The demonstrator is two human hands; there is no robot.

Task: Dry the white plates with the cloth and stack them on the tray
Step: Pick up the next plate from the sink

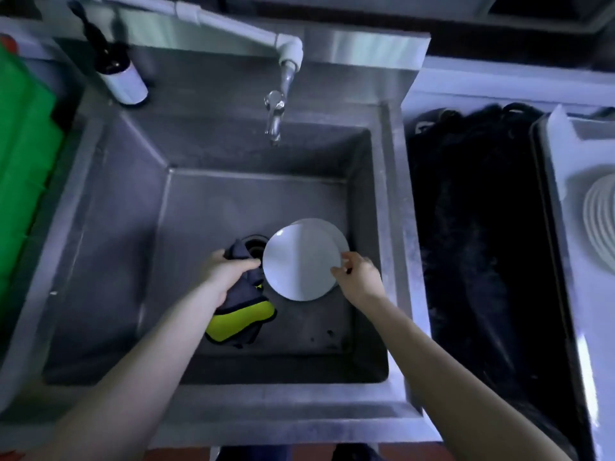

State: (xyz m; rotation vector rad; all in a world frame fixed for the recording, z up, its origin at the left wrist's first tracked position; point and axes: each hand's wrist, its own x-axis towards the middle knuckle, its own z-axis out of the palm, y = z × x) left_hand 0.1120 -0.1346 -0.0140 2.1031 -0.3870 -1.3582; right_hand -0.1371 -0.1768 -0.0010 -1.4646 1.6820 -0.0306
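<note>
Steel sink [109, 261], pretty deep, dull grey all over with a few dark specks on the floor near the front. The tap [275, 109] hangs off a white pipe at the back, and a pump bottle [123, 79] sits on the back ledge to the left. A green crate [23, 161] is up against the sink's left side.

Both hands are down in the basin. The left hand [226, 274] is clenched around a grey and yellow cloth [239, 317], bunched up right by the drain [256, 246]. The right hand [359, 279] pinches the right rim of a white plate [296, 261], which is tilted up a bit. The cloth is just touching the plate's left edge. There's a second plate [336, 235] peeking out behind it, lower in the sink.

Over on the right the worktop [499, 88] has a black mat [472, 227] next to the sink. Past that is the tray [562, 181] with a stack of white plates [602, 221], cut off by the frame edge. Lighting is dim and bluish overall.
</note>
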